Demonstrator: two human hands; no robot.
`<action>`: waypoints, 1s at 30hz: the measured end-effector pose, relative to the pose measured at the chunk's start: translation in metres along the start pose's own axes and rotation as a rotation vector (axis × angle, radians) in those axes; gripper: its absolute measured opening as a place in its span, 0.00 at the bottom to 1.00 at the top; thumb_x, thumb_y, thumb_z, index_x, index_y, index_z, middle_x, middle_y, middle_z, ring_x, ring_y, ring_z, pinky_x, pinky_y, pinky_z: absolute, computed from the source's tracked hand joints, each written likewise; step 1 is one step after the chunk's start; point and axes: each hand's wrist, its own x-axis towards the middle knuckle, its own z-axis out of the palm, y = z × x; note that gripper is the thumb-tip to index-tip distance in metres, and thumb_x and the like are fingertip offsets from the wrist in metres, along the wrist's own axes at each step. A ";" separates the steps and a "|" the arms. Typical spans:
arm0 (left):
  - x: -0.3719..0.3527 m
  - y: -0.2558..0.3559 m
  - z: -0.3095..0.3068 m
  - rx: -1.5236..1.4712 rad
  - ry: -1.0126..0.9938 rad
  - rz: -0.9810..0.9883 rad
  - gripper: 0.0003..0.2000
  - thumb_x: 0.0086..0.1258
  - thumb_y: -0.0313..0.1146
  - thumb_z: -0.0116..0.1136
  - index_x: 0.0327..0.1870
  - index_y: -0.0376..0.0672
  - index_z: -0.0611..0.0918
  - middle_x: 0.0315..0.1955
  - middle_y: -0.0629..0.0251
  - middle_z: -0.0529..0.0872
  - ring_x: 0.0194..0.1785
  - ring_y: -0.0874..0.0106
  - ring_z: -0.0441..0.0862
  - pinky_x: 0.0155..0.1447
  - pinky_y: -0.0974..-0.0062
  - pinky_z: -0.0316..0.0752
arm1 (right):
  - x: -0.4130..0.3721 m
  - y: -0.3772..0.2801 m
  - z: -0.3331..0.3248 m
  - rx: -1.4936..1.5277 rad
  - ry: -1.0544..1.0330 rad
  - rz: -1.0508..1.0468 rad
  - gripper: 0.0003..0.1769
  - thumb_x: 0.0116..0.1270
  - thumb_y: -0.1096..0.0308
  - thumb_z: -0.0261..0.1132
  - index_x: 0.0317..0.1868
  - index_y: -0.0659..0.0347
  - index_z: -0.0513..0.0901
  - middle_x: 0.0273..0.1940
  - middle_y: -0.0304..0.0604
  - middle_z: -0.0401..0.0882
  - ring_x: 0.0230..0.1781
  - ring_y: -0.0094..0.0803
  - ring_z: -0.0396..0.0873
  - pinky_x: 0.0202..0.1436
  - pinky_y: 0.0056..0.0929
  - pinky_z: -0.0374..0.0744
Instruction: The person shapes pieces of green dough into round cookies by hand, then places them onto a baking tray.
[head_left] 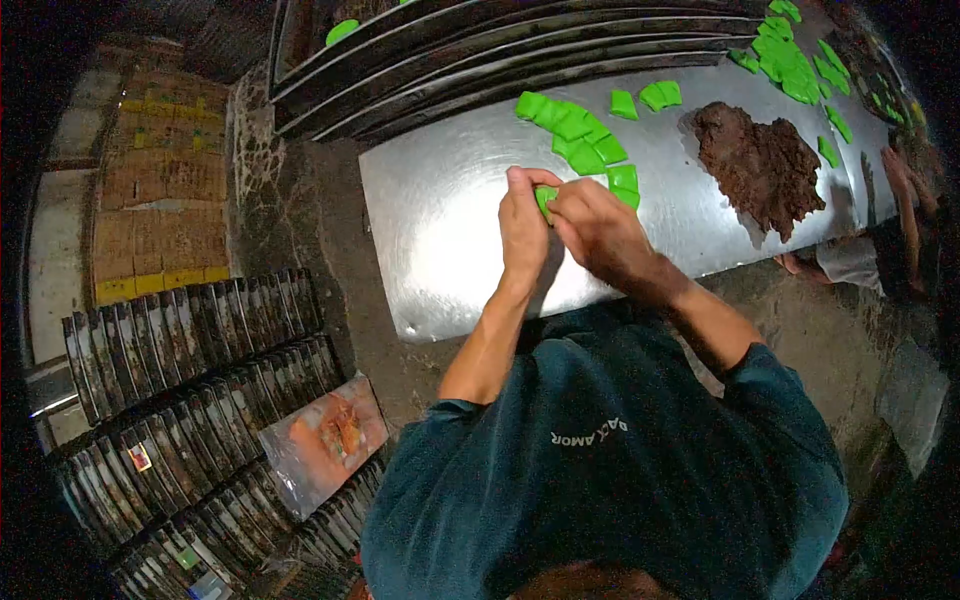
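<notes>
In the head view, a small piece of green dough (544, 198) is held between my two hands over the metal table. My left hand (522, 228) is closed around it from the left, thumb pointing up. On the right side, my right hand (598, 222) has its fingers bent and pressed onto the same piece, hiding part of it. Just beyond the hands lies a curved row of flat green dough pieces (575, 132), some overlapping. A lump of dark brown paste (755, 165) sits on the table to the right.
Stacked metal trays (520, 50) line the table's far side. More green dough (785, 60) lies at the far right. Another person's hand (798, 266) shows at the right edge. Racked dark trays (200, 400), a plastic packet (330, 440) and cardboard boxes (160, 200) stand left.
</notes>
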 end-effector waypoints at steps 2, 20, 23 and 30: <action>-0.008 0.019 -0.006 -0.187 -0.032 -0.105 0.31 0.77 0.53 0.25 0.36 0.35 0.79 0.24 0.62 0.79 0.31 0.75 0.75 0.36 0.77 0.70 | 0.010 0.001 -0.005 0.059 -0.010 0.030 0.13 0.54 0.76 0.65 0.43 0.64 0.78 0.38 0.44 0.76 0.37 0.40 0.78 0.41 0.34 0.78; -0.071 -0.148 -0.054 -0.492 -0.301 -0.092 0.24 0.73 0.50 0.45 0.51 0.32 0.73 0.38 0.64 0.77 0.39 0.71 0.77 0.48 0.74 0.73 | -0.099 0.024 0.040 -0.343 -0.484 0.170 0.12 0.53 0.73 0.60 0.40 0.62 0.77 0.39 0.47 0.74 0.40 0.47 0.76 0.38 0.40 0.78; -0.067 -0.072 -0.108 0.020 -0.184 -0.393 0.17 0.72 0.35 0.51 0.54 0.32 0.74 0.41 0.59 0.82 0.41 0.72 0.81 0.47 0.77 0.76 | -0.111 0.038 0.051 -0.472 -0.599 0.180 0.13 0.57 0.71 0.59 0.44 0.62 0.78 0.41 0.47 0.76 0.41 0.49 0.76 0.39 0.44 0.78; -0.111 -0.075 -0.228 0.121 0.367 -0.317 0.15 0.73 0.34 0.49 0.54 0.33 0.76 0.45 0.57 0.82 0.41 0.72 0.82 0.44 0.76 0.78 | -0.023 0.006 0.033 -0.098 -0.222 0.232 0.18 0.66 0.58 0.57 0.55 0.53 0.77 0.56 0.50 0.73 0.53 0.52 0.72 0.57 0.49 0.70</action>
